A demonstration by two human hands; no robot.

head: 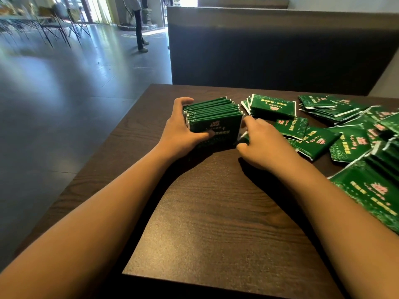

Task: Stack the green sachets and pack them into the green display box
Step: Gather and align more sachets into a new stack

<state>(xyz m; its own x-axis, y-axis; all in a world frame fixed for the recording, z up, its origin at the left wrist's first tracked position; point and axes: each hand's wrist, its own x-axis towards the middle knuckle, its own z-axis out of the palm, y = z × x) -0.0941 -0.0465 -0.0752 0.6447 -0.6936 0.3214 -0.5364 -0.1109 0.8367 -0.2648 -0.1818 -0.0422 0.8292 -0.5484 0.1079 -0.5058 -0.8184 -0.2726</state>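
Daylight came from windows [95, 9] at top left, blown out white; pale glare streaked the floor [64, 67]. The table [216, 212] sat dimmer, forearms throwing dark soft shadows. Wide-angle bending at edges. Background soft, sachet print at right [367, 190] smeared, mild compression blur overall.

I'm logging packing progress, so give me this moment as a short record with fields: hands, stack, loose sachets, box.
left hand: left hand grips the stack of green sachets, thumb on the front sachet
right hand: right hand at the stack's right side, fingers curled; grip unclear
stack: standing on edge on the dark wooden table
loose sachets: loose green sachets scattered to the right
box: not visible
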